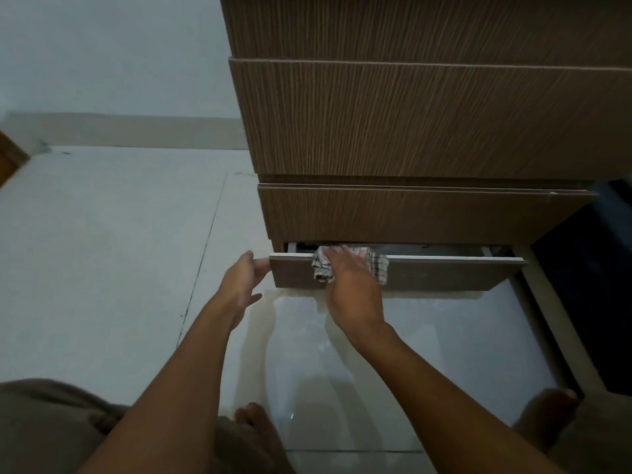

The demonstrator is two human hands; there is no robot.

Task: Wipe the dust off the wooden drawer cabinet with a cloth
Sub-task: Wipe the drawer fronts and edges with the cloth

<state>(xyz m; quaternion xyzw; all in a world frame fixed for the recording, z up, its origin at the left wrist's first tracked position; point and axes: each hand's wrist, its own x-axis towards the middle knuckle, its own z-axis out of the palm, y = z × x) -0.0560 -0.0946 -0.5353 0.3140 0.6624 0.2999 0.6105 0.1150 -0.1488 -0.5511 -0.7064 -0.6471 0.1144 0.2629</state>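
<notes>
A brown wooden drawer cabinet (410,114) with grained fronts fills the upper right. Its bottom drawer (455,273) is pulled out a little, showing a dark gap above its front panel. My right hand (352,285) presses a checked grey-and-white cloth (378,265) onto the top edge and front of that drawer, left of its middle. My left hand (242,278) holds the drawer's left end, thumb and fingers at the panel's edge.
Pale glossy floor tiles (102,251) spread to the left and below the drawer. A white wall with a skirting board (119,131) stands behind. My bare feet (253,422) and knees show at the bottom. A dark area (588,285) lies right of the cabinet.
</notes>
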